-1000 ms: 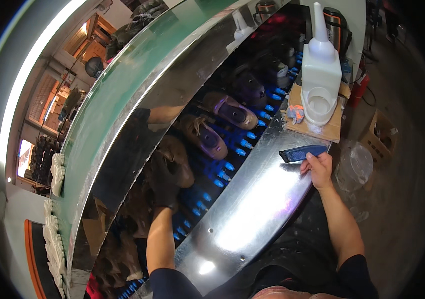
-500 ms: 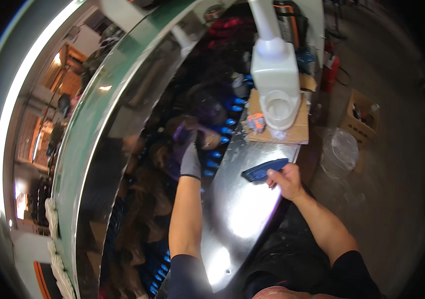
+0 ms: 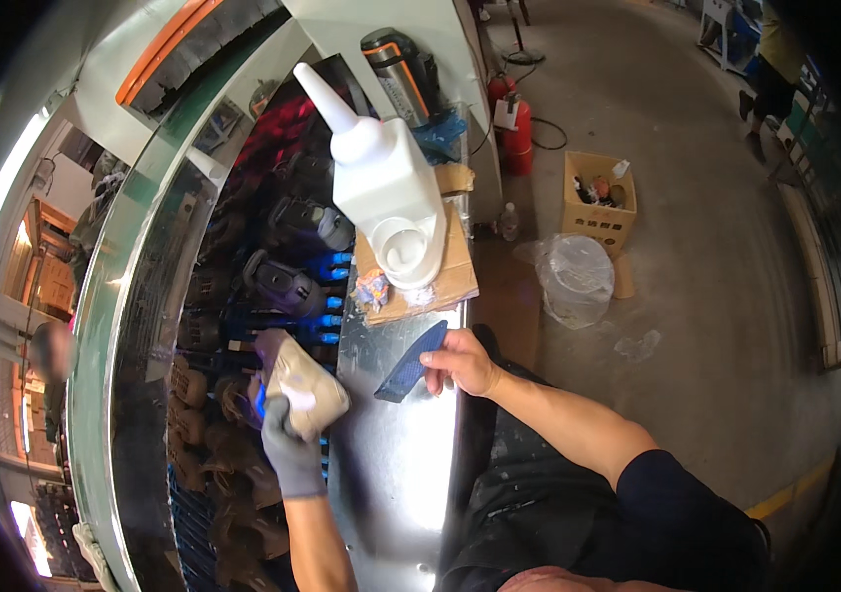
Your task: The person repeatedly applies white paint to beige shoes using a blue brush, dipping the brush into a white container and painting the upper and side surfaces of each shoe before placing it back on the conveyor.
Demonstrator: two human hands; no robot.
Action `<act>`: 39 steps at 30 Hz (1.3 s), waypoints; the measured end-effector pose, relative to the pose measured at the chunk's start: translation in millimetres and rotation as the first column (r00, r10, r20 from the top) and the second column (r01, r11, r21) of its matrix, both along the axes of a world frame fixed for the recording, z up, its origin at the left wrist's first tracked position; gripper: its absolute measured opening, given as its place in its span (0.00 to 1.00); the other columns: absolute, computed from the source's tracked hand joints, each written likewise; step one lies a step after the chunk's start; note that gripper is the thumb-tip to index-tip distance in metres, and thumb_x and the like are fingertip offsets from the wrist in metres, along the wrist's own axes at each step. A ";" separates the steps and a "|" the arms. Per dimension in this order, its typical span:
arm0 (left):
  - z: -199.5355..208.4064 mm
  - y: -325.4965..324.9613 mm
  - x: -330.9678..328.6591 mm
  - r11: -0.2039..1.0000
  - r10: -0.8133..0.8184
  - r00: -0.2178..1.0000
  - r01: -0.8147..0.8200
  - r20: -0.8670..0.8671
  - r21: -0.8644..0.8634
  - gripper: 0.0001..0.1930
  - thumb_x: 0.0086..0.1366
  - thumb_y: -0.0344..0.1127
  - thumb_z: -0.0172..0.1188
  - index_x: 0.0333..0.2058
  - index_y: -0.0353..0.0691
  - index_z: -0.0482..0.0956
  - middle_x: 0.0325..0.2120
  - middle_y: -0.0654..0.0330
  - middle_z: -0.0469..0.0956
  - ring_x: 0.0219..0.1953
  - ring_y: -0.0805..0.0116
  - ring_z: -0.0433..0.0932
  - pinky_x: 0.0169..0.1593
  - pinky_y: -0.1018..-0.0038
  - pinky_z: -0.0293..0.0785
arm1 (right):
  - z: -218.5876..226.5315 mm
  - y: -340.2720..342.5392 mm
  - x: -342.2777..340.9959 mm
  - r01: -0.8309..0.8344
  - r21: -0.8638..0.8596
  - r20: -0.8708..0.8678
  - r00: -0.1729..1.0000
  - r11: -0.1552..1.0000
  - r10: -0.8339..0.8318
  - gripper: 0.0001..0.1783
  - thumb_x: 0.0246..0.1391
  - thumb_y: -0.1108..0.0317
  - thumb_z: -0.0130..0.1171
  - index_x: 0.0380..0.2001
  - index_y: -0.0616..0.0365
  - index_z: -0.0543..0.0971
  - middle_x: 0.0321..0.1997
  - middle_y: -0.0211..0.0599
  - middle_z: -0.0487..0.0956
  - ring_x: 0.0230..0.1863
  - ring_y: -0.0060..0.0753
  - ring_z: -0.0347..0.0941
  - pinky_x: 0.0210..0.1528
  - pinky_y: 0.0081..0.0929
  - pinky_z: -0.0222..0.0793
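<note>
In my gloved left hand point(image 3: 292, 454) is a tan shoe point(image 3: 316, 383), gripped from below and tilted above the left edge of the metal ledge. A pale patch shows on the shoe; the grey glove hides part of it. My bare right hand point(image 3: 465, 363) pinches a thin, curved dark blue insole point(image 3: 408, 369) between thumb and fingers. The insole is held on edge over the shiny metal ledge point(image 3: 381, 474), a short gap to the right of the shoe.
Ahead, a white spouted bottle point(image 3: 391, 197) lies on cardboard point(image 3: 460, 266) beside a crumpled orange-and-grey wad point(image 3: 372, 289). Left, more shoes point(image 3: 282, 281) fill a blue-lit rack behind a green-edged panel. A flask point(image 3: 396, 79), fire extinguisher point(image 3: 515, 136), carton point(image 3: 600, 202) and clear bag point(image 3: 578, 276) stand farther off.
My left hand has come out from among the racked shoes with the tan shoe. My right hand keeps the insole, now turned more upright. The whole view has swung to the right.
</note>
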State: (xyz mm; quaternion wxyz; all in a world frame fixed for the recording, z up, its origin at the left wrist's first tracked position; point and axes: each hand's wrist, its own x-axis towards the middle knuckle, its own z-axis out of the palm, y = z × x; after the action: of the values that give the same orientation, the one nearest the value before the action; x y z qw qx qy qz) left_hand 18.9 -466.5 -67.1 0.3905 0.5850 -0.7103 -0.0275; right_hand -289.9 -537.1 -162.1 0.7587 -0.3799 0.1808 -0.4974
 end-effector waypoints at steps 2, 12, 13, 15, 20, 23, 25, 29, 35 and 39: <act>-10.2 44.7 0.3 0.995 0.043 0.883 0.005 -0.467 0.102 0.09 0.69 0.32 0.58 0.40 0.30 0.79 0.39 0.58 0.80 0.44 0.70 0.78 0.54 0.71 0.75 | -0.8 -2.0 -6.0 0.091 0.087 0.082 0.992 0.992 -0.098 0.10 0.66 0.68 0.63 0.36 0.67 0.82 0.31 0.43 0.84 0.22 0.34 0.81 0.25 0.32 0.80; 61.7 153.6 -14.4 0.844 0.147 0.936 0.050 -0.321 0.534 0.40 0.48 0.32 0.73 0.62 0.28 0.75 0.51 0.55 0.82 0.54 0.66 0.79 0.61 0.68 0.74 | 20.9 -1.4 -33.1 0.320 0.109 0.101 0.938 0.941 -0.331 0.08 0.68 0.68 0.60 0.41 0.62 0.82 0.32 0.38 0.85 0.25 0.28 0.81 0.25 0.27 0.76; 69.4 154.2 -23.9 0.849 0.174 0.922 0.038 -0.347 0.527 0.43 0.48 0.34 0.74 0.64 0.26 0.72 0.56 0.53 0.80 0.57 0.66 0.77 0.65 0.66 0.72 | 23.0 -2.2 -29.9 0.325 0.103 0.101 0.937 0.940 -0.335 0.08 0.68 0.67 0.60 0.41 0.62 0.82 0.33 0.38 0.85 0.25 0.28 0.81 0.26 0.27 0.76; 81.4 155.8 -63.5 0.987 0.093 0.928 -0.038 -0.360 0.157 0.40 0.57 0.40 0.74 0.65 0.26 0.72 0.60 0.47 0.79 0.62 0.55 0.78 0.67 0.62 0.71 | 20.3 0.5 -21.8 0.341 0.101 0.088 0.933 0.935 -0.350 0.08 0.68 0.67 0.61 0.41 0.62 0.82 0.33 0.38 0.85 0.26 0.28 0.81 0.26 0.27 0.76; 67.7 110.9 -115.9 0.944 -0.250 0.941 0.185 0.228 0.272 0.45 0.55 0.50 0.78 0.64 0.25 0.72 0.58 0.38 0.77 0.59 0.46 0.79 0.65 0.56 0.72 | 22.3 6.8 -15.4 0.316 0.094 0.105 0.940 0.944 -0.325 0.11 0.67 0.65 0.63 0.40 0.64 0.82 0.34 0.43 0.84 0.25 0.30 0.81 0.25 0.29 0.79; 39.8 68.0 -103.8 0.876 -0.153 0.670 -0.247 0.726 0.413 0.70 0.43 0.69 0.80 0.71 0.21 0.58 0.62 0.37 0.72 0.61 0.42 0.75 0.67 0.52 0.67 | 23.1 6.6 -25.1 0.336 0.097 0.080 0.936 0.937 -0.344 0.10 0.68 0.66 0.63 0.40 0.63 0.82 0.34 0.41 0.84 0.25 0.28 0.81 0.26 0.28 0.79; 47.8 49.3 -106.9 0.751 -0.150 0.610 -0.441 0.778 0.492 0.74 0.39 0.69 0.82 0.73 0.22 0.53 0.58 0.39 0.74 0.58 0.43 0.77 0.64 0.54 0.70 | 19.3 4.5 -32.8 0.350 0.110 0.067 0.931 0.930 -0.358 0.09 0.68 0.66 0.63 0.40 0.63 0.82 0.34 0.41 0.84 0.25 0.27 0.81 0.26 0.27 0.79; 45.6 35.2 -89.8 0.775 -0.137 0.663 -0.391 0.736 0.497 0.72 0.38 0.64 0.83 0.72 0.23 0.55 0.53 0.39 0.79 0.53 0.42 0.81 0.59 0.54 0.74 | 22.4 5.3 -42.9 0.361 0.121 0.040 0.929 0.925 -0.368 0.08 0.69 0.68 0.61 0.40 0.62 0.81 0.34 0.40 0.85 0.26 0.29 0.81 0.25 0.28 0.78; 84.3 68.5 -68.9 0.931 -0.042 0.895 -0.127 0.445 0.343 0.63 0.35 0.55 0.84 0.68 0.28 0.65 0.48 0.43 0.81 0.45 0.42 0.83 0.53 0.55 0.77 | 19.6 2.8 -54.5 0.384 0.116 -0.027 0.923 0.916 -0.383 0.08 0.68 0.66 0.63 0.40 0.62 0.81 0.33 0.40 0.85 0.24 0.29 0.80 0.25 0.29 0.78; 110.1 72.3 -82.7 0.990 -0.055 0.978 0.080 -0.203 0.116 0.53 0.41 0.48 0.84 0.64 0.29 0.70 0.50 0.49 0.81 0.49 0.55 0.83 0.58 0.62 0.79 | 24.1 -4.4 -69.0 0.411 0.115 -0.014 0.911 0.905 -0.412 0.08 0.68 0.67 0.63 0.40 0.62 0.82 0.33 0.39 0.85 0.25 0.25 0.80 0.25 0.25 0.79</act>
State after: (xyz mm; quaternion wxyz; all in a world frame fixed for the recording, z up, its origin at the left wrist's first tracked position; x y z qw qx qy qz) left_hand -63.7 -394.2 43.0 0.4215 0.5777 -0.6842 -0.1431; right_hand -358.9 -541.5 -138.0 0.6584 -0.2862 0.2814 -0.6367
